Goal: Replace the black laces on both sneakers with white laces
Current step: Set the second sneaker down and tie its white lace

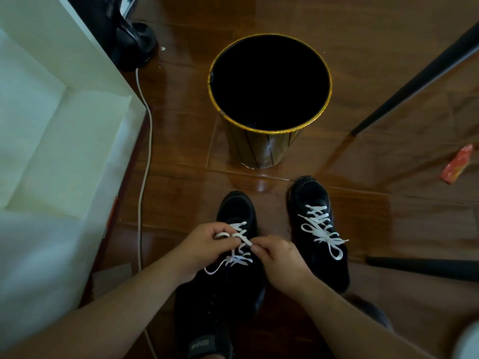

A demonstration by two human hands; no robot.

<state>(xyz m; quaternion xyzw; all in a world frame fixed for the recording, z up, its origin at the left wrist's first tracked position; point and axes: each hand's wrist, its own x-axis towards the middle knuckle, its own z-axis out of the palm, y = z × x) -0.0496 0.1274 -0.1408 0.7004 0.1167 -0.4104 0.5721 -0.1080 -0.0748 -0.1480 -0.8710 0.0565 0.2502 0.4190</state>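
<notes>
Nearest, two bare forearms reach forward over the left sneaker, which stands on the wooden floor with its toe pointing away from the person. The left hand has its fingers curled and pinches a loop of the white lace above the tongue. The right hand meets it from the other side, and its fingers pinch the same lace just beside the left hand. A free end of this lace hangs down in a curve on the left side of the shoe. Just beside it, a little farther, the right sneaker stands parallel, and its white lace is already threaded and tied in a bow, with one loop lying toward the heel. Beyond both toes stands a round bin with a golden rim and a dark inside. A white cable runs along the floor at the left, beside a white cabinet. At the far right lies a red wrapper, near a black pole.
</notes>
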